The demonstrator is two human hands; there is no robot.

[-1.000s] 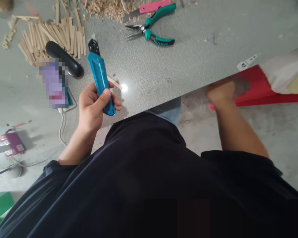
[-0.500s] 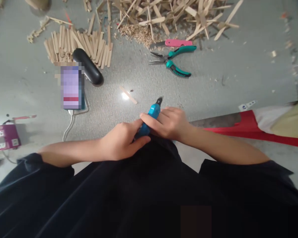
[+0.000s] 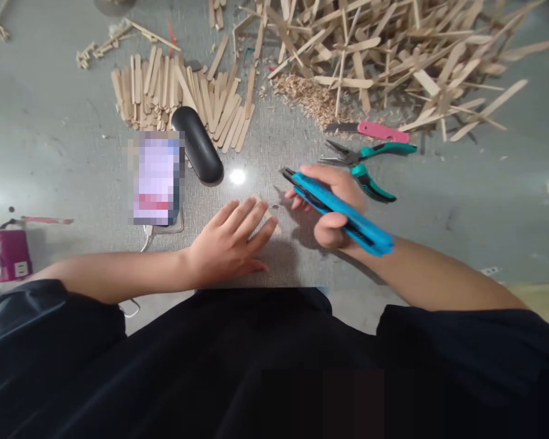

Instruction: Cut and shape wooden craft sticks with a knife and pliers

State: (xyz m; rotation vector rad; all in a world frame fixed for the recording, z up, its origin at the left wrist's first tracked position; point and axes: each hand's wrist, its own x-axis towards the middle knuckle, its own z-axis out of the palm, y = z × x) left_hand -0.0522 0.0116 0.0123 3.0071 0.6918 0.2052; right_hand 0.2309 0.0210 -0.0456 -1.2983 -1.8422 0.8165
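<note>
My right hand (image 3: 336, 204) is closed round a blue utility knife (image 3: 343, 213), held above the table with its dark tip pointing up and left. My left hand (image 3: 231, 241) lies low over the table with its fingers spread. Under those fingertips is a wooden craft stick (image 3: 272, 221), partly covered by the fingers. The knife's tip is a short way right of the left fingertips, apart from the stick.
Beyond the right hand lie green-handled pliers (image 3: 361, 161) and a pink folding saw (image 3: 384, 131). Wood shavings (image 3: 306, 97), a large heap of craft sticks (image 3: 393, 55) and a smaller pile (image 3: 153, 85) are farther back. A black case (image 3: 197, 146) and a phone (image 3: 158, 177) on a cable lie left.
The utility knife has passed from my left hand to my right. My left hand has come down onto the craft stick. The view has shifted, showing more of the heap.
</note>
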